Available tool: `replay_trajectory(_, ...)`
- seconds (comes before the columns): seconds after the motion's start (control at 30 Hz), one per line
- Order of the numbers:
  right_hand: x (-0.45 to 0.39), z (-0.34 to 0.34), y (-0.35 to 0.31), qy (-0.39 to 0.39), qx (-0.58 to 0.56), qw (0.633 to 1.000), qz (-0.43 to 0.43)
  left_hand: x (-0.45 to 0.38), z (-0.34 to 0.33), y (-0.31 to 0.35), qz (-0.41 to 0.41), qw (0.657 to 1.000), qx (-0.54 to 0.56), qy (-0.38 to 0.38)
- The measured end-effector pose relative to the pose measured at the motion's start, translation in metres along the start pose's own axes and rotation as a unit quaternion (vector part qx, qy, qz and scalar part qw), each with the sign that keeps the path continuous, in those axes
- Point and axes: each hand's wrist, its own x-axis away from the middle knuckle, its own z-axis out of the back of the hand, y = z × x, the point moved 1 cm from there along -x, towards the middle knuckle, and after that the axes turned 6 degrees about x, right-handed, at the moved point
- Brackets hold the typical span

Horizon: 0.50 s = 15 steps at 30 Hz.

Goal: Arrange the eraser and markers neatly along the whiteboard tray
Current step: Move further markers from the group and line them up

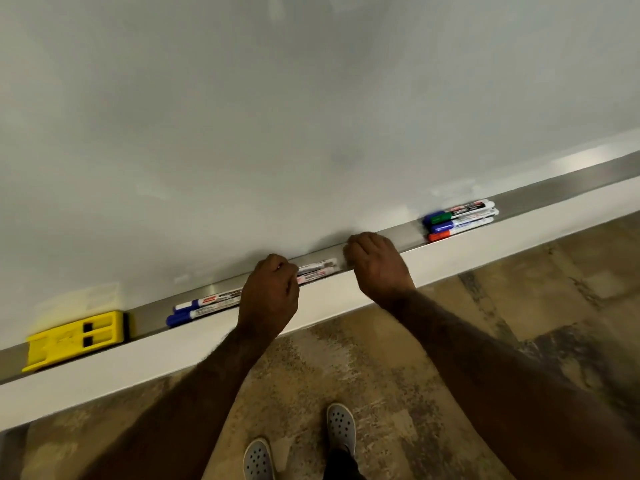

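Note:
A metal whiteboard tray (540, 194) runs from lower left to upper right. A yellow eraser (74, 339) lies at its left end. Two blue-capped markers (204, 308) lie side by side to the right of the eraser. My left hand (272, 292) is curled over the tray, its fingers closed on the left end of two white markers (317, 268), whose caps it hides. My right hand (374, 263) is curled with its fingertips against the right end of those markers. Several markers (460, 218) with blue, green and red caps lie bunched further right.
The whiteboard (311, 116) fills the upper view. Below the tray is a white ledge (138, 355), then a mottled brown floor (381, 375). My two feet in grey perforated shoes (341, 427) stand close under the ledge.

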Motion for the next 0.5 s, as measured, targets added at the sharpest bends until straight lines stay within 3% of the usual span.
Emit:
replay_trajectory(0.1, 0.019, 0.015, 0.046, 0.0, 0.047, 0.996, -0.076, -0.023, -0.013, 0.038, -0.042, 0.998, 0.038, -0.005)
replay_trajectory(0.3, 0.041, 0.044, 0.127, -0.033, 0.11, 0.973, -0.2, -0.07, -0.06, 0.115, -0.081, 0.988, 0.094, -0.09)
replay_trajectory(0.5, 0.045, 0.05, 0.163, -0.097, 0.137, 0.973, -0.16, -0.101, -0.106, 0.154, -0.053, 0.983, 0.075, -0.161)
